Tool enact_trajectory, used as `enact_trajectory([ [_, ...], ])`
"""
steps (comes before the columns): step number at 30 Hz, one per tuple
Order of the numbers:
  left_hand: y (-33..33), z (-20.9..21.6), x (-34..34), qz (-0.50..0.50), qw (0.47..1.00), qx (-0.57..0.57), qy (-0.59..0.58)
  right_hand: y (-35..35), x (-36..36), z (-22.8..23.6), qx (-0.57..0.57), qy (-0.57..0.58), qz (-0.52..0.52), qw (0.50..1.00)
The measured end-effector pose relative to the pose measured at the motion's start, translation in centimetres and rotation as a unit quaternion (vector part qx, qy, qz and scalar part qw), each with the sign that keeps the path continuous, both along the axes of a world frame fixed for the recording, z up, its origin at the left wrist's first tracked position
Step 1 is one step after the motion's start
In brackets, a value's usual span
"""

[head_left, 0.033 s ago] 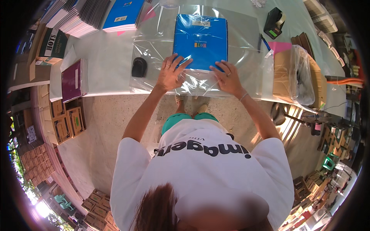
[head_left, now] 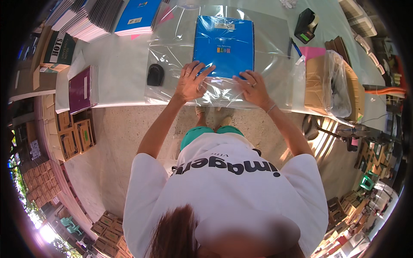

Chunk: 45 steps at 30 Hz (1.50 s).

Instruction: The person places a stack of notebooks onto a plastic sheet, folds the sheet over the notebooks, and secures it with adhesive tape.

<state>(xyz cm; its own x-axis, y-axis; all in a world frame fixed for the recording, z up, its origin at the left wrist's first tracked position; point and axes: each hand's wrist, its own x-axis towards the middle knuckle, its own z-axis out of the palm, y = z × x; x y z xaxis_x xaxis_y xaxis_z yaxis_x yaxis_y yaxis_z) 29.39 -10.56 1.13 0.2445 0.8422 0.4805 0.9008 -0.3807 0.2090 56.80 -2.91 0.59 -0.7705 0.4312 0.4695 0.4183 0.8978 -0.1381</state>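
A blue spiral-bound notebook (head_left: pixel 223 38) lies on a wide sheet of clear plastic film (head_left: pixel 172 56) spread over the table. My left hand (head_left: pixel 192 81) rests at its near left corner, fingers apart on the film and the cover's edge. At the near right corner is my right hand (head_left: pixel 254 88), its fingers spread and slightly bent, with the fingertips by the cover's edge. Shiny creases run through the film between my hands. Whether either thumb catches the film is hard to make out.
A black rounded object (head_left: pixel 155 75) sits left of the notebook. Stacked notebooks (head_left: pixel 92 21) and a purple notebook (head_left: pixel 81 90) stand farther left. To the right are a black tape dispenser (head_left: pixel 306 26), a blue pen (head_left: pixel 296 46) and an opened cardboard box (head_left: pixel 317 86).
My right hand has shifted very slightly, its fingers rising a little at the notebook's near right corner. The left hand and notebook stay in place.
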Motion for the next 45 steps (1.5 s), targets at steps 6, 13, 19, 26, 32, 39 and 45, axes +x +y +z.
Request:
enact_trajectory([
  [6, -0.9, 0.2, 0.2, -0.08, 0.986, 0.013, 0.146, -0.9, -0.9, -0.5, 0.01, 0.019, 0.101, 0.995],
  [13, -1.8, 0.2, 1.4, -0.105, 0.988, -0.051, 0.099, -1.0, -1.4, -0.8, -0.016, -0.019, 0.109, 0.994],
  [19, -2.6, -0.1, 1.9, -0.108, 0.977, -0.11, 0.147, -2.7, -1.5, 1.2, -0.09, -0.045, 0.119, 0.988],
  [26, -3.0, 1.6, 2.7, -0.101, 0.979, -0.153, 0.089, -5.1, -1.9, -0.3, -0.137, 0.039, 0.054, 0.988],
  [32, -3.6, 0.1, 3.7, -0.043, 0.994, -0.09, -0.041, -6.4, -3.2, -0.1, -0.193, 0.159, -0.043, 0.967],
  [39, -3.1, -1.1, 4.6, 0.008, 0.984, -0.048, -0.174, -6.0, -4.4, 2.4, -0.112, 0.127, -0.059, 0.984],
  [45, -2.9, -2.4, 4.6, 0.054, 0.96, -0.034, -0.274, -4.9, -5.6, 4.2, -0.193, 0.195, -0.08, 0.958],
])
